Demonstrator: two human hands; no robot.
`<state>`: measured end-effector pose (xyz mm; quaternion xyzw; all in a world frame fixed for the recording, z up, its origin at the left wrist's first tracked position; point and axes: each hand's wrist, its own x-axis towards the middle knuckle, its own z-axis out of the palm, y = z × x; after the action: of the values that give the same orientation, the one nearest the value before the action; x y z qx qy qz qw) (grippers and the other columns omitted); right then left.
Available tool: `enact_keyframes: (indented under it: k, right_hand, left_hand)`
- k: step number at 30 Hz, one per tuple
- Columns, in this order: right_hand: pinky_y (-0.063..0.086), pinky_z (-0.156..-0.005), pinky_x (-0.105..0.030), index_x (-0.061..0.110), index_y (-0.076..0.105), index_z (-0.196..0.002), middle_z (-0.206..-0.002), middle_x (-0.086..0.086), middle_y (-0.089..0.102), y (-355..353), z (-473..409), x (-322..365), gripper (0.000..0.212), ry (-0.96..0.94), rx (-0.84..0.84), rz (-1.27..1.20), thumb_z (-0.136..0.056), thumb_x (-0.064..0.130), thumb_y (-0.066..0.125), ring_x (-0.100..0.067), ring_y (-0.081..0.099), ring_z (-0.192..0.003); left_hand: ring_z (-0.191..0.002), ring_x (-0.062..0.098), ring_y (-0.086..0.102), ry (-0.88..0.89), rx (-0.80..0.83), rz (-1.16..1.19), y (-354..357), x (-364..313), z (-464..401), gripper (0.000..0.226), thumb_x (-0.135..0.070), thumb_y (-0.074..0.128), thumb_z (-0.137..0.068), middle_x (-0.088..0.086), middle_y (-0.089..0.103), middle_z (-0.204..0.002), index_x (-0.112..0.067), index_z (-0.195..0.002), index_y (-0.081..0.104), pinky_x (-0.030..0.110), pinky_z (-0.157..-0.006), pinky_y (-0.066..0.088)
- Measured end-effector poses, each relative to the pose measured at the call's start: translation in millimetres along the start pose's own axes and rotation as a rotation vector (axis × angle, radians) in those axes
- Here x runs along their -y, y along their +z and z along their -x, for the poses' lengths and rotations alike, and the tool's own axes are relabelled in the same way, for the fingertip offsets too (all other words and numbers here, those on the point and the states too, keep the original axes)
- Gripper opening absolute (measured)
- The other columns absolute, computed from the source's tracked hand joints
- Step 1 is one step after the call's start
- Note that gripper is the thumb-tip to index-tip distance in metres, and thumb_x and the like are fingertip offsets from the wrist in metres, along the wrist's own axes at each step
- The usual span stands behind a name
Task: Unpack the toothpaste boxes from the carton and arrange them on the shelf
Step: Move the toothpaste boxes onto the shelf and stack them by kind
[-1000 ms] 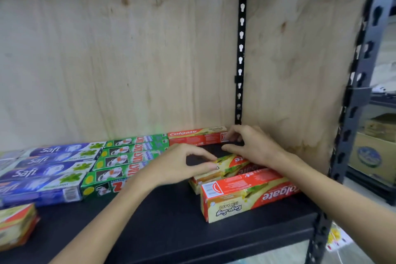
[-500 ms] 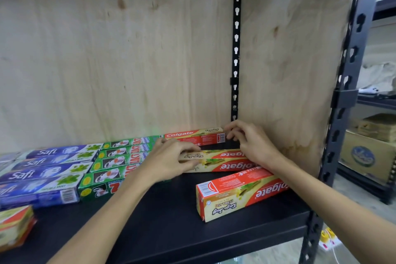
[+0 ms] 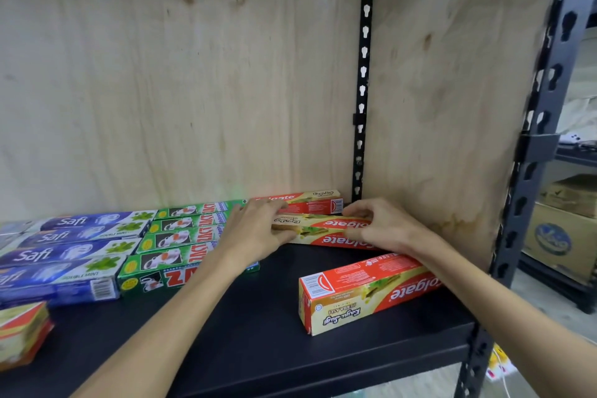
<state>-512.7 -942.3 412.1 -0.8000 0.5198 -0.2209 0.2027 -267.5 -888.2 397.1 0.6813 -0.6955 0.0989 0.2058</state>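
We see left hand [image 3: 255, 233] and right hand [image 3: 384, 229] each gripping an end of one Colgate box [image 3: 323, 231] on the black shelf [image 3: 258, 342], beside green boxes [image 3: 181, 239].

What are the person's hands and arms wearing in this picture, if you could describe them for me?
Nothing shows on them. The left hand and right hand are bare, with no gloves, and no rings are visible. Both forearms are uncovered as far as the frame's edge, so no sleeve, watch or bracelet is in view.
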Motion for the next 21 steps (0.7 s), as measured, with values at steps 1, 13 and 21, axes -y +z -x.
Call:
enact_keyframes:
  k: [1,13,21]
  right_hand:
    - [0.047,-0.104,-0.037,0.039,0.057,-0.134,-0.134,0.010,0.059,0,1,0,0.058,-0.010,0.026,0.005,-0.080,0.044,0.078,-0.011,0.057,-0.118]
    - [0.052,-0.094,-0.024,0.034,0.058,-0.136,-0.127,0.014,0.062,-5,12,6,0.061,-0.230,-0.143,-0.162,-0.081,0.035,0.082,-0.002,0.060,-0.110]
    - [0.051,-0.095,-0.024,0.034,0.059,-0.134,-0.125,0.015,0.063,-13,13,29,0.060,-0.254,-0.180,-0.241,-0.079,0.037,0.084,-0.002,0.060,-0.111]
  left_hand:
    - [-0.127,0.019,0.053,-0.020,0.037,0.022,1,1,-1,0.066,-0.060,0.066,-0.087,-0.005,0.059,-0.138,-0.030,-0.144,0.050,0.042,-0.109,0.040]
    - [-0.124,0.026,0.053,-0.099,0.006,0.245,4,3,1,0.056,-0.057,0.066,-0.088,-0.005,0.047,-0.137,-0.033,-0.137,0.052,0.047,-0.104,0.047]
    - [-0.122,0.011,0.051,-0.115,-0.179,0.465,-26,20,8,0.072,-0.044,0.073,-0.088,0.001,0.044,-0.146,-0.022,-0.149,0.042,0.026,-0.101,0.039]
